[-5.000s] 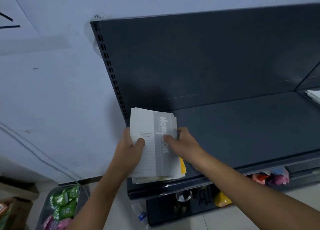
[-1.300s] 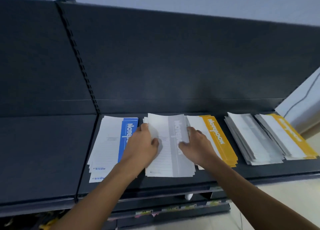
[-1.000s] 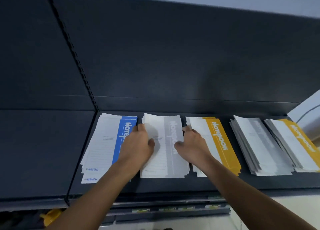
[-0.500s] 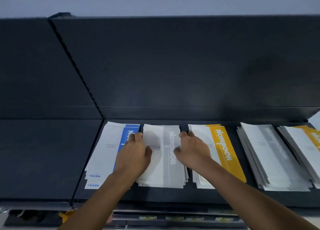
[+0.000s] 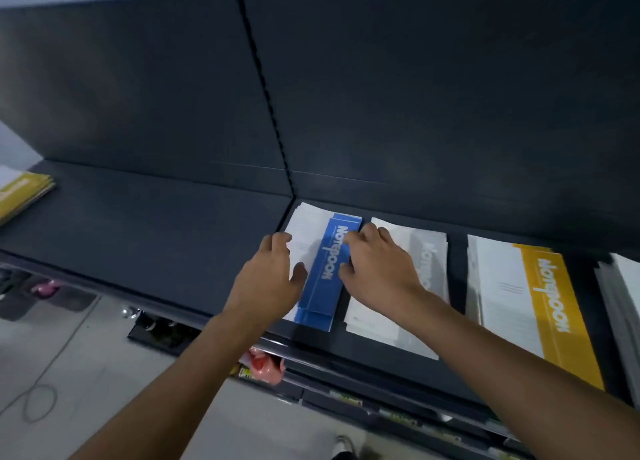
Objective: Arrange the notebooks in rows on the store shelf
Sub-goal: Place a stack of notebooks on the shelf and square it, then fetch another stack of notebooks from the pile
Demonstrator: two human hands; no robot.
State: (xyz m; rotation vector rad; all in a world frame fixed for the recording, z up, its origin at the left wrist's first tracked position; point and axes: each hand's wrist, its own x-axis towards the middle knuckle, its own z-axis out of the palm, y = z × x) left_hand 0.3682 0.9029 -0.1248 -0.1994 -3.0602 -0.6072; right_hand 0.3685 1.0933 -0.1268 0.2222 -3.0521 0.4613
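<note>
Stacks of notebooks lie in a row on the dark shelf. The blue-and-white stack is leftmost on the right shelf section. My left hand rests flat on its white left part, fingers spread. My right hand presses on its right edge and partly covers the grey-and-white stack beside it. A yellow-and-white stack lies further right, and a grey stack is cut off by the frame's right edge. Neither hand lifts a notebook.
A separate yellow stack lies at the far left of the left shelf section. A perforated upright divides the two back panels. Below are lower shelves with a red packet and a cable on the floor.
Both hands left the grey-and-white stack and moved left onto the blue-and-white stack. My view swung left, bringing the left shelf section and its yellow stack into sight.
</note>
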